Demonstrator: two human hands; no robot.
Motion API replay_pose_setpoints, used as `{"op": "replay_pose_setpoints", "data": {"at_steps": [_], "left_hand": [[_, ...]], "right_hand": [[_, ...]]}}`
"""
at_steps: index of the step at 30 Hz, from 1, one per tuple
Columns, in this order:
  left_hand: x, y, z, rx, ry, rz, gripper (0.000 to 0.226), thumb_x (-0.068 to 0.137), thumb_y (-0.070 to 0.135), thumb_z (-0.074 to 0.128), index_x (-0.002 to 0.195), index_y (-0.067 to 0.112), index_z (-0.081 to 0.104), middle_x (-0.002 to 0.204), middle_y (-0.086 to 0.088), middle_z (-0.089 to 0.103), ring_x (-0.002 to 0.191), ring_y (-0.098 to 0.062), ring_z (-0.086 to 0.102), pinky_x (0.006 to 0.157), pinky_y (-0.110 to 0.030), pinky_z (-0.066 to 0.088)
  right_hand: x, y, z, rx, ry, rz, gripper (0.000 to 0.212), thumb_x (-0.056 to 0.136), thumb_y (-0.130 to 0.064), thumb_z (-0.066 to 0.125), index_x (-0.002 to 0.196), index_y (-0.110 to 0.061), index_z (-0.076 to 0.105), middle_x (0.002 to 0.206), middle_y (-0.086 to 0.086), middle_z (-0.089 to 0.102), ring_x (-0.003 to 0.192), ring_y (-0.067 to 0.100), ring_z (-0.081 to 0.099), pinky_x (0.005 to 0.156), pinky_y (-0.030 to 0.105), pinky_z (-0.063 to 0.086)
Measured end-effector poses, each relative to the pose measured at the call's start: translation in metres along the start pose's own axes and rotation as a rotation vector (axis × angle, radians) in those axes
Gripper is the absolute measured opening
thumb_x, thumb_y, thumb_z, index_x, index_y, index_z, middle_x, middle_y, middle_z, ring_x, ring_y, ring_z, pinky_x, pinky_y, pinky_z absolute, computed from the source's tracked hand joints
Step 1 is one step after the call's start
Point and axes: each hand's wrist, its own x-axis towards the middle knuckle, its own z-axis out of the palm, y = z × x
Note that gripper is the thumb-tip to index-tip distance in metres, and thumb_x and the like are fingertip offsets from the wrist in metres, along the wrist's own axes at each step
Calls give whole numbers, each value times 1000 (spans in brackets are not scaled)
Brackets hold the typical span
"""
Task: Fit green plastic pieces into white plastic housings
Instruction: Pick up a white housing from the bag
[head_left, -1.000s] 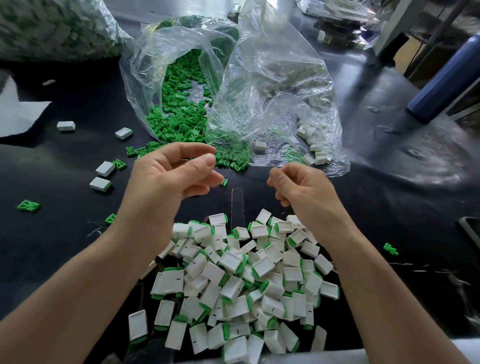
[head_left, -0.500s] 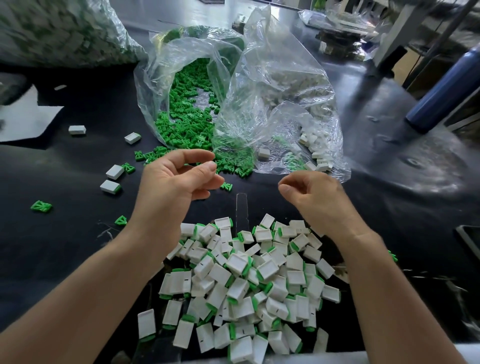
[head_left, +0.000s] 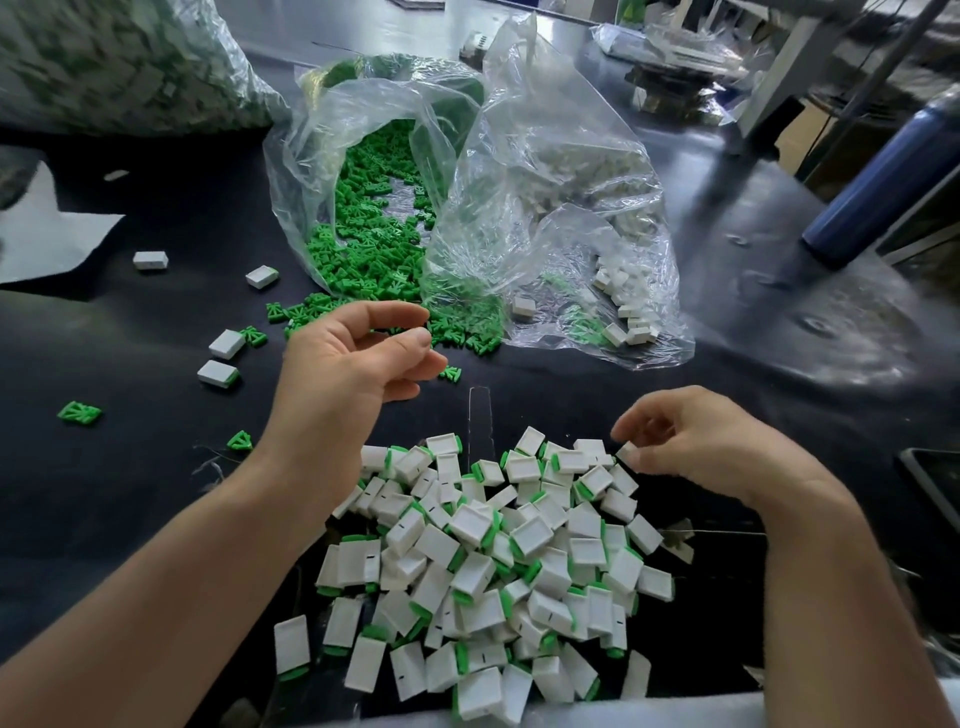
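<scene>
Left hand (head_left: 358, 364) is raised over the black table (head_left: 130, 493), thumb and forefinger parted, holding nothing. Right hand (head_left: 701, 447) sits low at the far edge of the assembled pile (head_left: 493, 561), fingers curled against one white housing (head_left: 628, 453); whether it grips it cannot be told. Two clear bags: green pieces (head_left: 374, 249) and bare housings (head_left: 623, 306). Four loose housings (head_left: 227, 343) lie left; the pile is too dense to count.

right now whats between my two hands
Head view: mostly bare black table with a clear strip lying on it. One green piece lies beside the left hand, and the pile of finished pieces reaches up toward the right hand.
</scene>
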Motion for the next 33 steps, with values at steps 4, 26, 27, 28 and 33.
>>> {"op": "replay_pose_setpoints", "data": {"at_steps": [4,26,27,28,33], "left_hand": [[0,-1,-1,17,-19,-15,15,84,4,61,86,19,64,60,5,69,62,-6,67,59,-18,53],[-6,-5,8,204,-118,-69,22,73,-9,68,77,13,69,68,-6,69,62,-16,65,60,-25,56],[-6,-5,8,196,-120,-63,23,73,-10,67,77,13,69,71,-9,71,64,-17,66,62,-25,56],[-6,-5,8,198,-124,-54,23,72,-10,67,78,12,70,75,-11,72,67,-18,67,65,-26,57],[-6,-5,7,193,-133,0,27,72,-10,68,83,15,72,77,-5,74,71,-12,69,67,-19,56]], "right_hand": [[5,-8,8,181,173,-87,24,80,-8,66,75,-31,64,75,-7,60,66,7,56,67,24,49],[-3,-90,59,552,134,-444,20,77,-5,71,72,-23,65,73,2,68,73,20,67,77,43,56],[-3,-91,60,545,150,-442,21,77,-6,71,71,-25,64,74,2,68,74,22,67,77,44,55],[-2,-92,60,543,162,-439,22,77,-6,71,71,-26,64,74,2,68,75,22,67,77,45,55],[1,-95,60,543,209,-435,23,80,-7,68,71,-27,62,75,4,68,75,23,66,75,46,55]]}}
